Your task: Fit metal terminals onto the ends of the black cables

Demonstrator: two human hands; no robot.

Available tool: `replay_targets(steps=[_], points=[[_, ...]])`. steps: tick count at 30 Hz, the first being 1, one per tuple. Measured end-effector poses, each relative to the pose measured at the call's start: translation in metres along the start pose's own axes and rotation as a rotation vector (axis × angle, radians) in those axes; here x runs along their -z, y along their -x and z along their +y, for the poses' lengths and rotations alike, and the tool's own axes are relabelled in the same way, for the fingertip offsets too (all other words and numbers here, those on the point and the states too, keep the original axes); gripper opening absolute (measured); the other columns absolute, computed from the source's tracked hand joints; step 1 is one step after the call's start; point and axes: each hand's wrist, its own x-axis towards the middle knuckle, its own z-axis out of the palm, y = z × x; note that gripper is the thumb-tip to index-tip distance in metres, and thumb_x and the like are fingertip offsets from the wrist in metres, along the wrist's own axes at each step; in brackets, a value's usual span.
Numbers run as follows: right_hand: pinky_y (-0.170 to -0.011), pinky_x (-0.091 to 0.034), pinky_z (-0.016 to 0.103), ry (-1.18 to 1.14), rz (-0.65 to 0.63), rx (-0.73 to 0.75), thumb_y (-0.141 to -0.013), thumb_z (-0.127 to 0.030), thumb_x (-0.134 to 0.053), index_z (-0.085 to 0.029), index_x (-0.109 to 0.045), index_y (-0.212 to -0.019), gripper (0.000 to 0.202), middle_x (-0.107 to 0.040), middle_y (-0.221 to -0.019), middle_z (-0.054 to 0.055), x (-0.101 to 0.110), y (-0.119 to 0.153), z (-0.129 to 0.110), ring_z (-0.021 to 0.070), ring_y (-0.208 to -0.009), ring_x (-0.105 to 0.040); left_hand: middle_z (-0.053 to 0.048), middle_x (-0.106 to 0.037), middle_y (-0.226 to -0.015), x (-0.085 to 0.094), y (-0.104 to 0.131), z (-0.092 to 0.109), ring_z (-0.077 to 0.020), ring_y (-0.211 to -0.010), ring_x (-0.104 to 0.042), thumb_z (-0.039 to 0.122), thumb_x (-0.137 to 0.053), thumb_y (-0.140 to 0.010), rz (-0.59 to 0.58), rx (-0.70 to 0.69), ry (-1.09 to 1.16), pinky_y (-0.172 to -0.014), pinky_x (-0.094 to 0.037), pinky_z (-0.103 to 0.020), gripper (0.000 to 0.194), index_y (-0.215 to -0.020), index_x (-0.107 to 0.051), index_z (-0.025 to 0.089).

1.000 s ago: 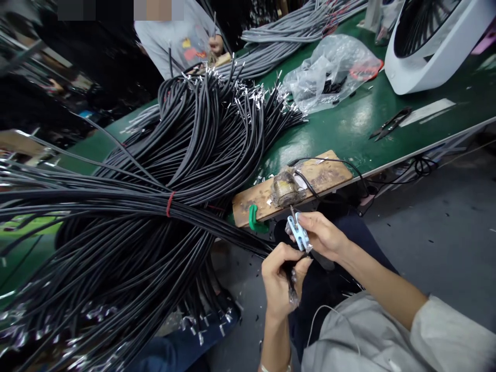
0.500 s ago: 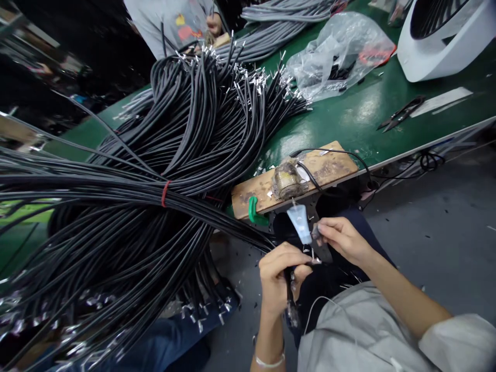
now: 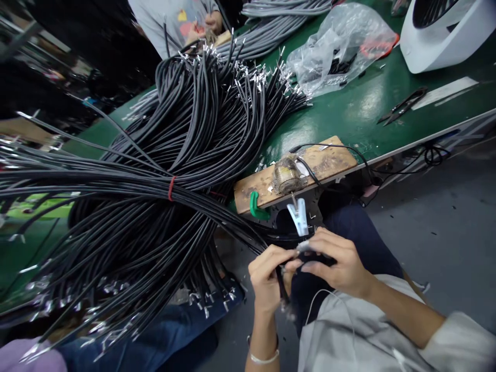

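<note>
Cables (image 3: 282, 287), black and slim, are clasped in a bunch by the left hand (image 3: 267, 274), in front of a worn wooden board (image 3: 335, 160). The right hand (image 3: 337, 258), also in front of the board, meets the left one with fingers bent; a grey patch (image 3: 304, 246) shows at its fingertips, but blur hides whether its grip is pinching a cable. Just beyond the hands, near the board's front edge, a light blue clip (image 3: 300, 217) sits at a thin metal shaft (image 3: 294, 197) jutting from a tape-wrapped lump (image 3: 287, 176) on the board. A green clamp (image 3: 256, 204) is at the board's front edge, towards its left end. Left of the board, a large heap of black cables (image 3: 197, 124) with silvery ends spreads over the green table (image 3: 344, 124), one bundle bound by a red tie (image 3: 171, 188). Behind the board lies a clear plastic bag (image 3: 321, 64); to its right and farther back, dark snips (image 3: 403, 107) lie beside a white strip (image 3: 445, 93). Far behind the board, to the left, is another person (image 3: 160, 23) in a grey top.
</note>
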Motion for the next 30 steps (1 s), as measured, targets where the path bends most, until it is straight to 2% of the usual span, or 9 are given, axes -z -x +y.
replay_targets(steps=[4,8,13,16,20,22,25,28,30], points=[[-0.061,-0.046,0.029,0.018,0.018,-0.054,-0.085,-0.02,-0.066,-0.016,-0.067,-0.082,0.005,-0.064,-0.069,0.004,-0.006,-0.008,-0.006,0.0149,-0.064,-0.055,-0.002,-0.064,-0.07,-0.001,0.003,0.003,-0.0131,-0.06,-0.061,0.011,-0.067,-0.077,-0.05,0.05,-0.094,-0.055,-0.048,-0.023,0.007,-0.08,-0.067,0.017],[-0.055,-0.041,0.027,0.058,0.025,-0.165,-0.085,-0.02,-0.066,-0.017,-0.063,-0.07,0.016,-0.058,-0.064,0.001,-0.002,-0.005,0.001,0.0133,-0.06,-0.051,-0.004,-0.067,-0.078,-0.006,0.001,0.01,-0.0134,-0.067,-0.064,0.005,-0.066,-0.076,-0.07,0.074,-0.186,-0.062,-0.051,-0.022,0.016,-0.086,-0.067,0.016],[-0.059,-0.038,0.031,0.115,0.214,-0.174,-0.086,-0.017,-0.06,-0.018,-0.055,-0.06,0.027,-0.05,-0.058,0.001,-0.011,0.004,0.012,0.0152,-0.061,-0.044,-0.003,-0.063,-0.074,-0.019,0.001,0.018,-0.0111,-0.061,-0.06,0.006,-0.061,-0.081,-0.092,0.044,-0.335,-0.057,-0.047,-0.02,0.013,-0.091,-0.065,0.014],[-0.06,-0.039,0.03,-0.135,0.302,-0.274,-0.087,-0.023,-0.061,-0.018,-0.063,-0.068,0.02,-0.053,-0.064,0.002,-0.019,0.009,0.015,0.0157,-0.064,-0.047,-0.001,-0.06,-0.071,-0.025,0.002,0.018,-0.0109,-0.06,-0.057,0.01,-0.06,-0.084,-0.033,0.127,-0.326,-0.056,-0.045,-0.02,0.007,-0.088,-0.063,0.015],[-0.063,-0.045,0.029,-0.779,0.257,-0.638,-0.081,-0.038,-0.068,-0.017,-0.067,-0.074,0.023,-0.057,-0.07,0.003,-0.025,0.009,0.016,0.0149,-0.066,-0.053,0.0,-0.056,-0.069,-0.029,0.001,0.015,-0.0111,-0.059,-0.053,0.015,-0.061,-0.085,0.039,0.202,-0.257,-0.055,-0.043,-0.021,0.004,-0.082,-0.062,0.017],[-0.062,-0.046,0.028,-0.987,0.229,-0.769,-0.074,-0.04,-0.073,-0.016,-0.065,-0.074,0.026,-0.058,-0.069,0.002,-0.025,0.006,0.016,0.0133,-0.063,-0.051,0.0,-0.056,-0.068,-0.029,0.0,0.014,-0.011,-0.059,-0.052,0.016,-0.059,-0.087,0.037,0.201,-0.223,-0.055,-0.041,-0.021,0.008,-0.079,-0.062,0.017],[-0.058,-0.044,0.026,-1.064,0.175,-0.803,-0.071,-0.038,-0.076,-0.015,-0.063,-0.072,0.027,-0.055,-0.066,0.001,-0.023,0.002,0.015,0.0107,-0.058,-0.045,0.0,-0.058,-0.068,-0.027,-0.003,0.015,-0.0115,-0.06,-0.054,0.016,-0.054,-0.09,-0.024,0.19,-0.143,-0.055,-0.041,-0.022,0.013,-0.082,-0.065,0.017],[-0.055,-0.043,0.025,-0.998,0.162,-0.748,-0.08,-0.044,-0.068,-0.016,-0.06,-0.073,0.03,-0.051,-0.064,0.0,-0.016,-0.001,0.017,0.0105,-0.056,-0.044,0.0,-0.058,-0.066,-0.023,-0.007,0.018,-0.0111,-0.058,-0.054,0.018,-0.05,-0.092,-0.084,0.222,-0.103,-0.055,-0.039,-0.022,0.022,-0.073,-0.062,0.016],[-0.056,-0.044,0.026,-0.904,0.135,-0.66,-0.084,-0.048,-0.062,-0.016,-0.062,-0.085,0.032,-0.054,-0.069,0.001,-0.01,-0.001,0.019,0.0115,-0.059,-0.049,0.001,-0.054,-0.062,-0.022,-0.008,0.02,-0.0101,-0.055,-0.051,0.017,-0.049,-0.092,-0.101,0.253,-0.117,-0.053,-0.037,-0.022,0.028,-0.065,-0.058,0.016]])
